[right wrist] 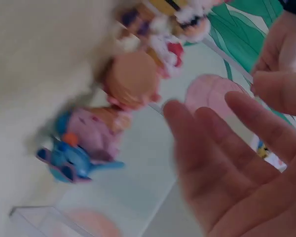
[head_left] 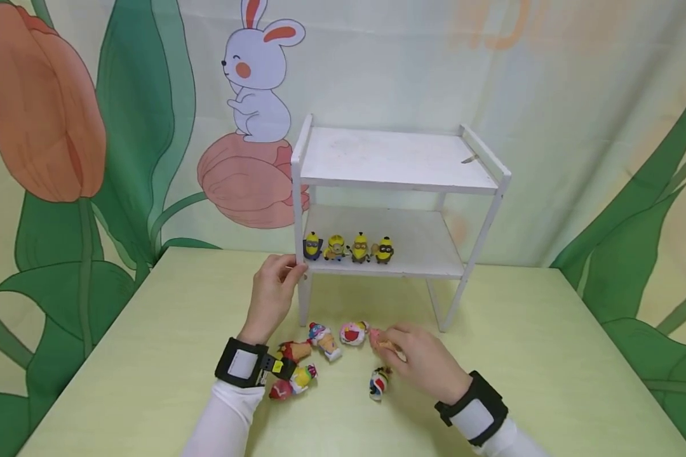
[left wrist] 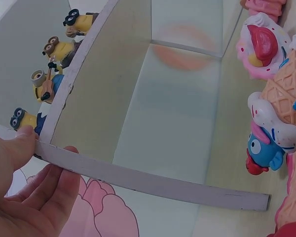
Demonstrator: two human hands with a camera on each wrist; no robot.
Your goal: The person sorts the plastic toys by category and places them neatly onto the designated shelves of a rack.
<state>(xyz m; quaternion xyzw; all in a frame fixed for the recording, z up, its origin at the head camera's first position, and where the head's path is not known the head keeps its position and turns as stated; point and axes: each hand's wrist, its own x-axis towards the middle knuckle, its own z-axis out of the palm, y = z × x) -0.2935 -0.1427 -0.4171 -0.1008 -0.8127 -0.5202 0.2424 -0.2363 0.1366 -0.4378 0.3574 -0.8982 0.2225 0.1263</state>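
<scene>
A white two-tier shelf (head_left: 397, 158) stands on the yellow-green table (head_left: 549, 355). Several yellow minion figures (head_left: 349, 248) line the front of its lower board. My left hand (head_left: 274, 292) pinches the shelf's front left post (left wrist: 138, 180), thumb on top (left wrist: 24, 143), beside the leftmost minion (left wrist: 22, 118). My right hand (head_left: 417, 358) reaches with straight fingers (right wrist: 197, 143) to a small pink and orange toy (head_left: 380, 339) in front of the shelf; the blur hides any contact. Several ice-cream figures lie around: one pink (head_left: 352, 333), one with a cone (head_left: 324, 339), one striped (head_left: 379, 383).
More small toys (head_left: 293, 381) lie by my left wrist, which wears a black band. The shelf's top board is bare. A painted backdrop with a rabbit (head_left: 257, 76) and tulips hangs right behind the shelf. Table edges run left and right.
</scene>
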